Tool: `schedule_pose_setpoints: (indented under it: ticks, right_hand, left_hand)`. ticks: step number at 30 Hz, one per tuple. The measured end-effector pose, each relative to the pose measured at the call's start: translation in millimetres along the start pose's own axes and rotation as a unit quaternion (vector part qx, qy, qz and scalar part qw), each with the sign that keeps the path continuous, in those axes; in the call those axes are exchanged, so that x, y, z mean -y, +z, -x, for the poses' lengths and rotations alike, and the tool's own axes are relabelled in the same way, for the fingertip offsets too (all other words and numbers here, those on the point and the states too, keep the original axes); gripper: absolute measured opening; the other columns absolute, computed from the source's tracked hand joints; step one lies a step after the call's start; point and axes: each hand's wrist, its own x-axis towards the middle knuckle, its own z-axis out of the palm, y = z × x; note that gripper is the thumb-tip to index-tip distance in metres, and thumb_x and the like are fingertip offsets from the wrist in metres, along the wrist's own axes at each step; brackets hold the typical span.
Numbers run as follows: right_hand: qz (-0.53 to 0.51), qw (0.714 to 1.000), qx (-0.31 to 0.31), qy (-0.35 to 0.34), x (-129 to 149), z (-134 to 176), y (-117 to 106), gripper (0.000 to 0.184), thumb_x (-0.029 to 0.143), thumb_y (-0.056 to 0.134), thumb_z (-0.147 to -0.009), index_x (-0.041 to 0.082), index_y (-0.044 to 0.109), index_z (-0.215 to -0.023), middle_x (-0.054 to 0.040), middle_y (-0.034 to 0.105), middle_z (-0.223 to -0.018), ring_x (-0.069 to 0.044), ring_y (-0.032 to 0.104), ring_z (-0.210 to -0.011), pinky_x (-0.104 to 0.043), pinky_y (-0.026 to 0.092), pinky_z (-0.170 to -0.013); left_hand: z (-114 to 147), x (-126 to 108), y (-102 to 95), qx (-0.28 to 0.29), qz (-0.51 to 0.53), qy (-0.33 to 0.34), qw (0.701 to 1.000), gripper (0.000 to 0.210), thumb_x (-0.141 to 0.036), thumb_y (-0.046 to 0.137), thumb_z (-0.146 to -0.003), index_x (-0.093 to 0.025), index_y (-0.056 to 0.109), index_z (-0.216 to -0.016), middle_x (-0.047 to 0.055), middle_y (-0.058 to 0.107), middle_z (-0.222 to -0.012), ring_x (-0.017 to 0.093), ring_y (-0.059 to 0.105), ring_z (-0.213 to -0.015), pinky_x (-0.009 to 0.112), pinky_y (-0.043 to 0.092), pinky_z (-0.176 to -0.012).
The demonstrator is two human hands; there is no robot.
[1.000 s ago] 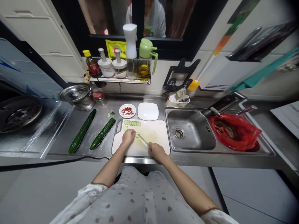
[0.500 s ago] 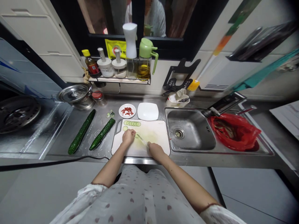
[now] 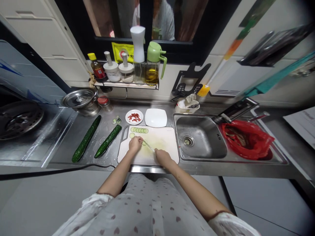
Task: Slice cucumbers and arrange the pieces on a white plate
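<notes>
My right hand is closed around the handle of a small knife, its blade pointing left and away over the white cutting board. By the knife's tip, the fingers of my left hand are pinched together; what lies between them is too small to make out. A pale green cucumber slice shows partly beneath the blade. Along the board's far left edge runs an overlapping row of cucumber slices, with a single round slice just in front of it.
Two whole-looking cucumbers lie left of the board, near some cucumber scraps. Behind it stand a plate of chopped red bits and a white square plate. On the right are the sink and a red bag.
The knife and my right hand have shifted slightly to the left, bringing the blade tip nearer my left fingertips. My left hand stays almost in place.
</notes>
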Motion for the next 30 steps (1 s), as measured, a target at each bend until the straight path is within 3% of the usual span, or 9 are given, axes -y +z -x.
schedule_pose_setpoints:
  ticks: [11,30]
  right_hand:
    - [0.003,1.0,-0.002,0.001,-2.7,2.3,2.5,0.032,0.005,0.038,-0.089,0.013,0.053,-0.115,-0.0159,0.068,-0.099,-0.022,0.066,-0.097,-0.029,0.046,-0.078]
    - [0.098,0.994,-0.004,-0.048,-8.9,-4.3,-30.0,0.034,0.006,0.033,-0.092,0.011,0.058,-0.115,-0.018,0.069,-0.103,-0.023,0.066,-0.101,-0.031,0.05,-0.081]
  left_hand:
    - [-1.3,1.2,1.5,-0.004,-0.005,-0.003,1.0,0.022,-0.021,0.052,-0.085,-0.025,0.072,-0.093,0.003,0.069,-0.104,0.017,0.06,-0.096,0.025,0.041,-0.08]
    - [1.1,0.0,1.6,-0.018,-0.011,0.004,1.0,0.022,-0.021,0.051,-0.084,-0.025,0.072,-0.091,0.003,0.068,-0.104,0.018,0.06,-0.096,0.026,0.042,-0.081]
